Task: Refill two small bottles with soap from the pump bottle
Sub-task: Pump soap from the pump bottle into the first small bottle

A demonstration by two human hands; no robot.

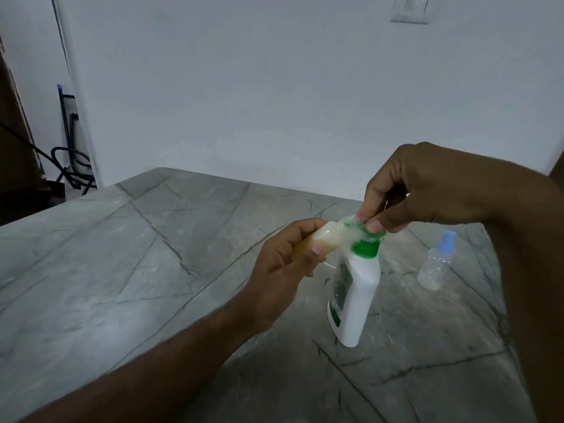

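A single head-worn, wide-angle camera looks forward and down from the person's own standpoint, close above the grey veined table. Both forearms reach in from the bottom edge, and the white wall behind the table fills the upper half.

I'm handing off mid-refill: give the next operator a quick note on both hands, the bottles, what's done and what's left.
Left hand: holds the small bottle tilted on its side, mouth at the pump nozzle; yellowish soap is inside.
Right hand: fingers pinch the green pump head of the white pump bottle, which stands on the grey counter.
Second small bottle, blue cap on, stands to the right and looks empty.
Done: first bottle partly filled.
Left: finish it, then fill the second bottle.
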